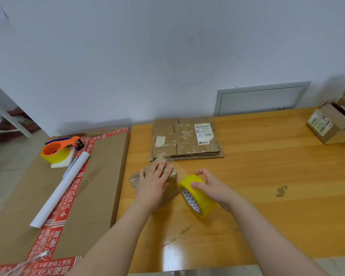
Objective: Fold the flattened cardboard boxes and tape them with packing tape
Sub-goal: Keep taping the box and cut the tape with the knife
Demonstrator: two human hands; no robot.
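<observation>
The left hand (pixel 153 184) lies flat, fingers straight, on a small brown box (pixel 173 187). The right hand (pixel 212 187) has its fingers curled round a shiny yellow tape roll (pixel 205 206).

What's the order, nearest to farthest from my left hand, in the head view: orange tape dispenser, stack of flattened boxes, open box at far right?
1. Stack of flattened boxes, just beyond the left hand.
2. Orange tape dispenser, off to the left on the big carton.
3. Open box, far right corner of the table.
</observation>
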